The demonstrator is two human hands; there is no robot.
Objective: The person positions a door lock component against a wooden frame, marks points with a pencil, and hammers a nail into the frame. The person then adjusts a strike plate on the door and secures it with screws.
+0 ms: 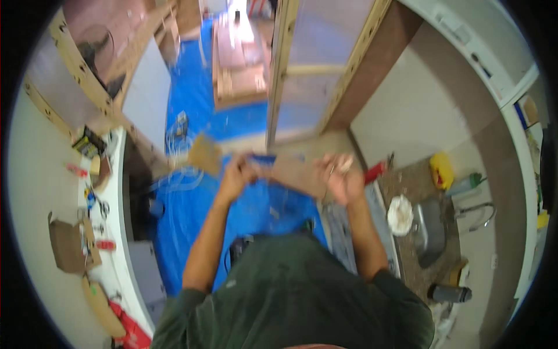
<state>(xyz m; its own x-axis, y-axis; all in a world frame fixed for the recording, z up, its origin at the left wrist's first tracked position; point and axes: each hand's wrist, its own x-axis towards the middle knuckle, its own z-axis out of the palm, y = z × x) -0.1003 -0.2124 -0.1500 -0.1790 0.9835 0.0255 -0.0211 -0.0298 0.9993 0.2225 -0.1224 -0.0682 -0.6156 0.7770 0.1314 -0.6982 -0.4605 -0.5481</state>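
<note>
Panel [297, 175] between hands [234, 177], counter edges [117, 218] flanking, blue sheeting [183, 230] open below

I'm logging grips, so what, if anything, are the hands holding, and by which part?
A flat brown piece: the left hand grips its left end; the right hand is at its right end, but blur hides whether it grips.

Two forearms [209, 238], one held board [295, 176], one sink [429, 235], one faucet [481, 205].
</note>
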